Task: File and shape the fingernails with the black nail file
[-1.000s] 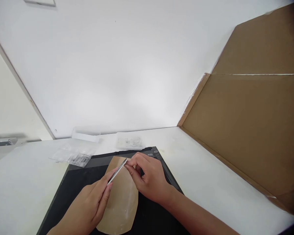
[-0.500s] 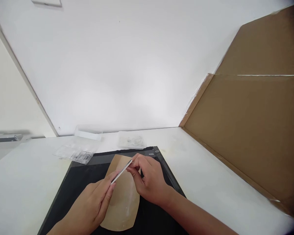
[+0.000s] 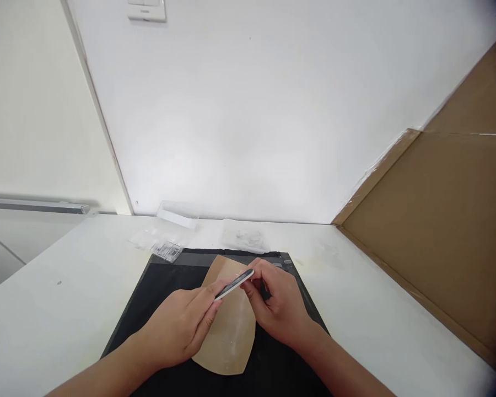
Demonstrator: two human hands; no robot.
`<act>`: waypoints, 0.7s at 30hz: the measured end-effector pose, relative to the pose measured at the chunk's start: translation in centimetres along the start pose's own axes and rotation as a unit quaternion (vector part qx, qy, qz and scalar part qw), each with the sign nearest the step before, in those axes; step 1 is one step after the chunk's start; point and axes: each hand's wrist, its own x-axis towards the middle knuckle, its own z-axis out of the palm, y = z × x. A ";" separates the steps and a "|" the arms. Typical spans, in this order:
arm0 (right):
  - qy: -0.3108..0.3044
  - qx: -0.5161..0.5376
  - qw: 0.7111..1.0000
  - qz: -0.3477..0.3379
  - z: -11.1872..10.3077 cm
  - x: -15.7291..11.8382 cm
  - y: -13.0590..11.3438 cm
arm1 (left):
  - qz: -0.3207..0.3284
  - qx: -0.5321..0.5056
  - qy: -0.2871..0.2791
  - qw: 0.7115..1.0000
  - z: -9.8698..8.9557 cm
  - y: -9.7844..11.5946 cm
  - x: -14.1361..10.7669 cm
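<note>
The wall switch (image 3: 146,10) bears unreadably small lettering (image 3: 144,11).

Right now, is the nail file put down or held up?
Held up: the left hand pinches the nail file between thumb and fingers, its rounded end beside the right hand.

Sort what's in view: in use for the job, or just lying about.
Likely in use:
left hand, gripping the slim strip
right hand, at its far end
tan sheet, below them
black mat, beneath

Apparently lying about:
clear plastic pieces, back left
clear packet, behind the mat
cardboard, right
</note>
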 end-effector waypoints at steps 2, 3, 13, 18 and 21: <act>-0.007 0.020 1.000 0.009 -0.3 0.1 -0.2 | 0.001 -0.010 0.000 1.000 -0.1 0.1 0.0; -0.009 0.030 0.999 0.012 -0.4 0.2 -0.4 | 0.004 -0.015 0.003 1.000 -0.2 0.1 0.0; -0.028 0.042 0.999 0.016 -1.0 0.2 -0.7 | 0.030 -0.027 0.012 0.999 -0.3 0.1 0.1; -0.047 0.009 0.999 0.010 -1.4 0.2 -0.2 | 0.033 -0.036 0.010 0.999 -0.3 0.1 0.3; -0.046 0.004 0.999 -0.002 -1.7 0.3 0.1 | 0.035 -0.037 0.008 0.999 -0.2 0.0 0.3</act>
